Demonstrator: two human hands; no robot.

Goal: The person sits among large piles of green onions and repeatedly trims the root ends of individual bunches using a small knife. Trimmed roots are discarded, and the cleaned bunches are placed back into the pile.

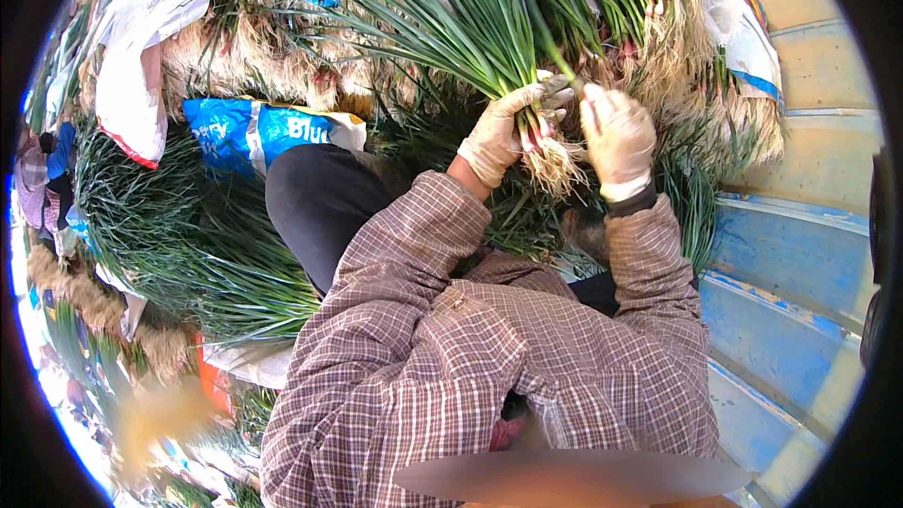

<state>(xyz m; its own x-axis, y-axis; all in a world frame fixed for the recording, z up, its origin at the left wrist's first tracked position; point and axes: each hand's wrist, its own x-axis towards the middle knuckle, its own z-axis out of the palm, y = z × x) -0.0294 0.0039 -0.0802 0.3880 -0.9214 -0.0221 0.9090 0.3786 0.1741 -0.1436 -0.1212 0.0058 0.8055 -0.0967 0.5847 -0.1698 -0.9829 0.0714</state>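
Observation:
My left hand [503, 132], in a pale glove, is closed around a bunch of green onions [484, 38]. Their long green leaves fan up and away to the left. Below the fingers hang the reddish bulbs and tangled pale roots [555, 165]. Just right of the bunch is my right hand [618, 136], gloved too, its fingers bent and slightly blurred. A single thick green onion stalk [562, 60] runs down to its fingertips and appears pinched there.
More green onions [649, 0] lie beyond my hands, roots toward me. Piles of them [235, 273] spread on the left, near a blue plastic bag [230, 132] and a white sack [141, 56]. A ridged blue-and-yellow metal wall [790, 235] stands right. Another person [61, 165] is far left.

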